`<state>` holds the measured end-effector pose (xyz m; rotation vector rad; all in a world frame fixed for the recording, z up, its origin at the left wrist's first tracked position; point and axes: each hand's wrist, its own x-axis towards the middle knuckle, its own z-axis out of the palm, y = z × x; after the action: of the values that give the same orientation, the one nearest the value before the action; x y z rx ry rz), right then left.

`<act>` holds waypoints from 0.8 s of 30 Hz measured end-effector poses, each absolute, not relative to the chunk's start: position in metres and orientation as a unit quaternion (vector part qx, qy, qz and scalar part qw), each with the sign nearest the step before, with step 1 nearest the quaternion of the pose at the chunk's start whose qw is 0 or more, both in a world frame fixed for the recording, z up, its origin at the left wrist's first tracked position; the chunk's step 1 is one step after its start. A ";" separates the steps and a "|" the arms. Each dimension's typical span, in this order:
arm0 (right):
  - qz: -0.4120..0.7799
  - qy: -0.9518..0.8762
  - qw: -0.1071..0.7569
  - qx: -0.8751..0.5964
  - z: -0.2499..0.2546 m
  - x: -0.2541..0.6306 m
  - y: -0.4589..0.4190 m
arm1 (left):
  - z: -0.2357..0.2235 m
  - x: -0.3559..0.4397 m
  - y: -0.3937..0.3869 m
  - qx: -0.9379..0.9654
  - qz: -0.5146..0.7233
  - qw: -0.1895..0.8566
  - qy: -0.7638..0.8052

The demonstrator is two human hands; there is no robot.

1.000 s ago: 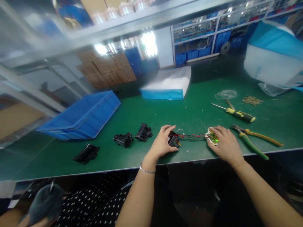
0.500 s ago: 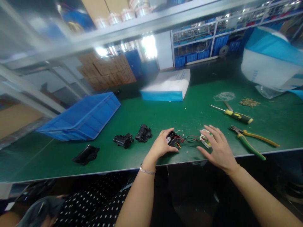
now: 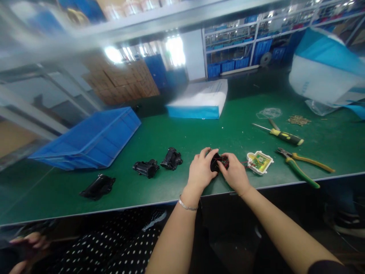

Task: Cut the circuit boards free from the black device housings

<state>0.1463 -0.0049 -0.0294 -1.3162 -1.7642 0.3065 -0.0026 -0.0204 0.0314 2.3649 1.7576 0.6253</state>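
My left hand (image 3: 199,170) grips the black housing (image 3: 215,163) near the bench edge (image 3: 142,205); my right hand (image 3: 236,175) curls against it, grip unclear. A tug could strain the wires (image 3: 244,163) or drag the board (image 3: 261,163) edgeward. Pliers (image 3: 288,156) crowd the right; roomier bench lies beyond, toward the white bag (image 3: 202,93).

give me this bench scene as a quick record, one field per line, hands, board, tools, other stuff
left hand: on the black housing; hand
right hand: at the same housing's wires; hand
board: green circuit board in white casing, lying right of both hands
tools: screwdriver, pliers with open handles
other black housings: three, left of the hands, nearest one
bin: blue, far left
small parts: brass-coloured pile beyond the pliers
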 end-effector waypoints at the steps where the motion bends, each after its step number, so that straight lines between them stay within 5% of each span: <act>1: 0.134 -0.703 0.447 -0.536 -0.029 0.148 -0.005 | 0.032 0.001 -0.020 0.784 0.199 0.052 0.586; 5: 0.174 -0.663 0.455 -0.568 -0.026 0.150 -0.006 | 0.031 0.016 -0.015 0.777 0.182 0.038 0.601; 14: 0.063 -0.734 0.402 -0.543 -0.027 0.165 -0.007 | 0.026 0.023 -0.007 0.773 0.177 0.040 0.608; 24: 0.007 -0.757 0.449 -0.474 -0.024 0.167 -0.009 | 0.017 0.024 -0.007 0.765 0.200 0.027 0.611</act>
<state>0.1671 -0.0088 -0.0238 -1.1729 -1.8721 0.0163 0.0238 -0.0066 0.0172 2.3649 1.8878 0.6183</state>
